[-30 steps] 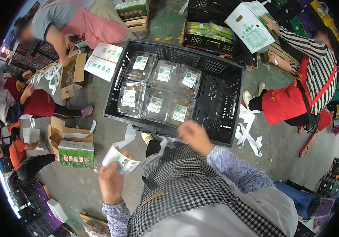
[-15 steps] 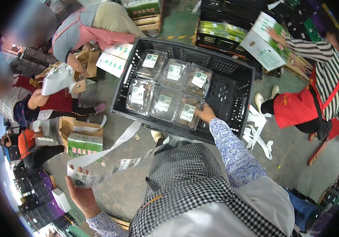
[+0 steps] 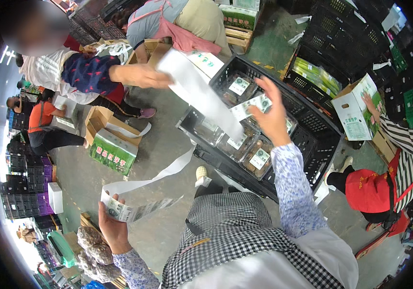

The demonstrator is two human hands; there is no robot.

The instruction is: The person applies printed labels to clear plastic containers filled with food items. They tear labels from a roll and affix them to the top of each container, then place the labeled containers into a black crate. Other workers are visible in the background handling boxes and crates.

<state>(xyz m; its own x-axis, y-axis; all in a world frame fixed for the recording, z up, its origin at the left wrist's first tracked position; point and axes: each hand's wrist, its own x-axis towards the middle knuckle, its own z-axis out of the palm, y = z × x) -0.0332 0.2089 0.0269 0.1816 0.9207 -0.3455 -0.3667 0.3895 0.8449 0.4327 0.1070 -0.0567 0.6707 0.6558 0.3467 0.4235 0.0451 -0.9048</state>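
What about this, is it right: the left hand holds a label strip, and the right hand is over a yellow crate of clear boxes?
Not quite: the head view shows the crate is black, not yellow. The left hand holds a label strip, with the right hand over that crate of clear boxes.

Produce-packing warehouse, with stacked crates [image 3: 18,185], green cartons [image 3: 114,150], bagged vegetables [image 3: 316,76].

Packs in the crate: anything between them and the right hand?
Yes, partly. A white strip slants from a co-worker's hand across several packs, and a label shows at the right hand's thumb. Can't tell if the strip touches them. Nothing visible covers the front-right pack.
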